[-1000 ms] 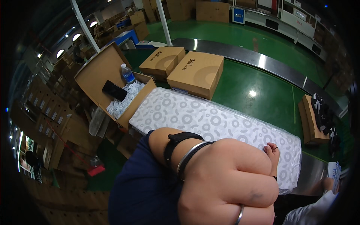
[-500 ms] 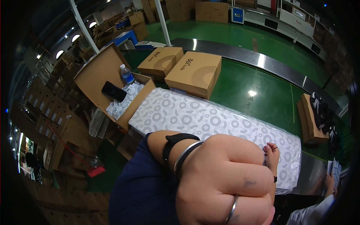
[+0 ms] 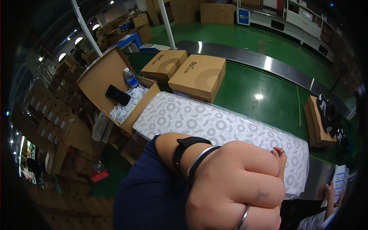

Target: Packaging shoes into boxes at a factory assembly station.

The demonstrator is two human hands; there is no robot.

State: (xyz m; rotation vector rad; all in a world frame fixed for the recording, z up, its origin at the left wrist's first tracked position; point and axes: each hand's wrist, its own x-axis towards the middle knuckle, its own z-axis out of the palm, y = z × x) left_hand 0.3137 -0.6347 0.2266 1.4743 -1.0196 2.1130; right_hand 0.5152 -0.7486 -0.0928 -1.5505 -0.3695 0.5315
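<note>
Very close in front, my left hand [image 3: 237, 184] is closed in a fist with its back toward the view. A ring is on one finger, and a silver bangle and a black strap circle the wrist. What the fist holds, if anything, is hidden. Just beyond it, partly covered, my right hand [image 3: 281, 156] rests over a long stack of white wrapping paper [image 3: 191, 119] printed with grey rings. Its fingers are loosely bent and slightly apart, with nothing seen in them.
An open cardboard box [image 3: 147, 105] holds small white packets [image 3: 128, 107], a black phone [image 3: 117, 95] and a water bottle [image 3: 131, 78]. Two closed shoeboxes [image 3: 197, 76] sit on the green belt [image 3: 260, 84]. Black shoes [image 3: 327, 115] lie by a box at right. Someone's hand [image 3: 329, 191] holds blue-white sheets [image 3: 339, 180].
My left fist has shifted slightly right and down, hiding more of my right wrist. At right, the other person's sheets have been raised and more of them shows.
</note>
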